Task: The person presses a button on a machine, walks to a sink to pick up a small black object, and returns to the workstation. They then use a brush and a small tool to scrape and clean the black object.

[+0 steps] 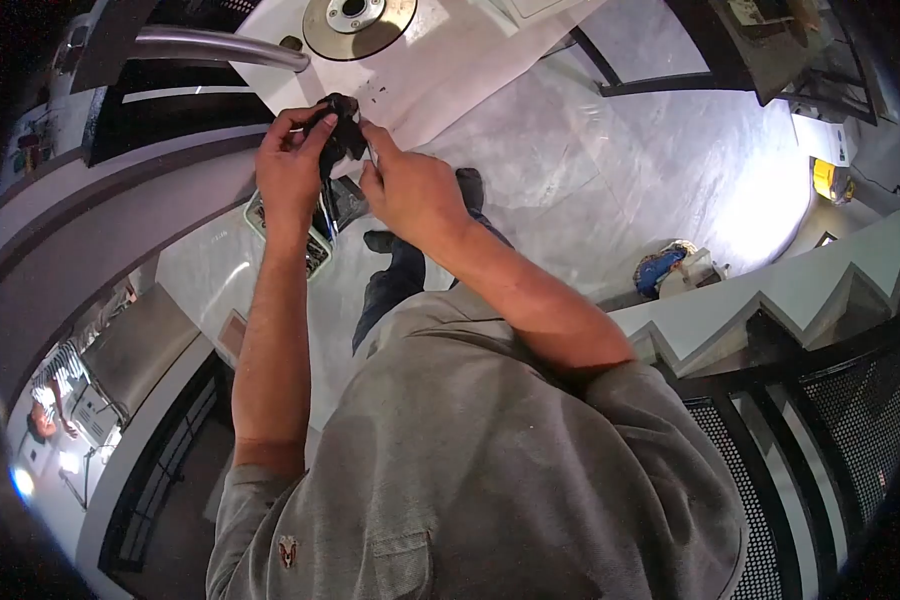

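My left hand [292, 165] pinches a small black part [344, 130] between thumb and fingers, near the corner of a white table [450, 75]. My right hand [420, 195] is closed close beside it, its index finger reaching to the part. A thin pale edge shows at the right fingertips, too small to name. On the table beyond my hands lies a round metal disc [375, 38] with a raised hub, like a brake disc. Below my left wrist, partly hidden by it, is a green-rimmed tray [319, 262] with dark contents.
A silver tube [225, 48] extends from the left to the table. Black-framed furniture [670, 85] stands at the right. A blue and beige item [670, 270] lies on the floor by a zigzag-edged panel [770, 320]. Another person [48, 400] is far off at lower left.
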Available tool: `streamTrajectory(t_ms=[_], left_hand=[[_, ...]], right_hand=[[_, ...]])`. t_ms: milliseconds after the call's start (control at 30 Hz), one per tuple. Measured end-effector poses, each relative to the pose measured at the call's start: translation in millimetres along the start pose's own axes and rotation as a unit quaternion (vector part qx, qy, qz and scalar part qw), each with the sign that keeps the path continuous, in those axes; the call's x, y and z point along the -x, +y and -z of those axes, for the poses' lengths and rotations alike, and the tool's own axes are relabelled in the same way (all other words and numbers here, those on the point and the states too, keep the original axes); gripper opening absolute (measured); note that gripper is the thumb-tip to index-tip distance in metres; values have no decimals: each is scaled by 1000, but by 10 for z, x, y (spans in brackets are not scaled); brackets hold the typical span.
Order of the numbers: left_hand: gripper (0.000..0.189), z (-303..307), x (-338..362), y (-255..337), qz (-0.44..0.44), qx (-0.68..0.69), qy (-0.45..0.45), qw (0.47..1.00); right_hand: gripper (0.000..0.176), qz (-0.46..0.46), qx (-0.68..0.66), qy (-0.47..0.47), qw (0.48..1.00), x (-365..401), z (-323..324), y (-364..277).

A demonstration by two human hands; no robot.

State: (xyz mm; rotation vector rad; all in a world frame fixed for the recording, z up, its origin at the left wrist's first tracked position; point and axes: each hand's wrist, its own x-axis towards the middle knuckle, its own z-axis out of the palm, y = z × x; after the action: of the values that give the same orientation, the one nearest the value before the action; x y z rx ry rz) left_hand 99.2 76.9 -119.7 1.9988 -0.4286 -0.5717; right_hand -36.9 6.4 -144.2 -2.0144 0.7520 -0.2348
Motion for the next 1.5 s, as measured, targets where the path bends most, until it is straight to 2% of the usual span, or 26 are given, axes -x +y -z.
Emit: streamTrajectory(t_ms=[67, 133, 167, 233, 267, 333, 400, 533, 600, 667, 733, 800, 933, 1000, 1100, 1233, 1433, 1500], left_hand=[[13, -1, -6, 7, 17, 24, 0, 1000], [16, 40, 13, -2, -38, 41, 40, 998], [16, 68, 4, 0, -37, 41, 39, 998], [21, 152, -30, 8, -221, -121, 59, 966], [21, 182, -71, -15, -219, -120, 59, 966], [24, 223, -196, -39, -275, -185, -40, 943], [25, 240, -250, -14, -289, -219, -66, 930], [23, 237, -236, -27, -225, -176, -88, 954], [23, 180, -228, -10, -216, -161, -83, 959], [23, 142, -165, -68, -171, -143, -53, 973], [20, 96, -84, -99, -176, -136, -35, 974], [19, 33, -37, -82, -124, -104, -1, 987], [17, 38, -12, -39, -102, -76, -3, 992], [17, 34, -36, -45, -97, -51, -17, 994], [17, 17, -55, -116, -70, -14, -11, 997], [18, 27, -88, -134, -37, -15, -6, 999], [17, 42, -106, -145, -57, 14, -21, 998], [16, 56, -108, -155, -57, 20, -39, 997]], right_hand=[[48, -2, 26, 0, 1000, -8, 82, 8], [48, -4, 49, -3, 999, -14, 164, -23], [48, -14, 39, 14, 999, -20, 215, -46], [47, -25, 29, 30, 999, -28, 244, -64], [47, -6, 17, 28, 999, -33, 239, -71], [47, 18, 5, 25, 1000, -58, 216, -52], [47, 18, 28, -10, 999, -92, 182, 27], [47, 10, 10, -16, 1000, -54, 236, -42], [47, -30, 21, -67, 997, -88, 182, -23], [48, -12, 5, -40, 999, -65, 135, 0], [49, 2, -15, -19, 1000, -1, 47, 9], [51, 14, -17, -7, 1000, 27, -7, 20], [51, 61, -13, 33, 998, 69, -15, 53], [51, 17, -3, -19, 1000, 66, 7, 78], [50, 43, -48, 14, 998, 71, -4, 70], [47, 28, -39, 24, 999, 56, 73, 36], [41, -30, 26, -45, 998, -6, 219, 8], [38, 60, 0, 84, 995, -8, 173, 63]])
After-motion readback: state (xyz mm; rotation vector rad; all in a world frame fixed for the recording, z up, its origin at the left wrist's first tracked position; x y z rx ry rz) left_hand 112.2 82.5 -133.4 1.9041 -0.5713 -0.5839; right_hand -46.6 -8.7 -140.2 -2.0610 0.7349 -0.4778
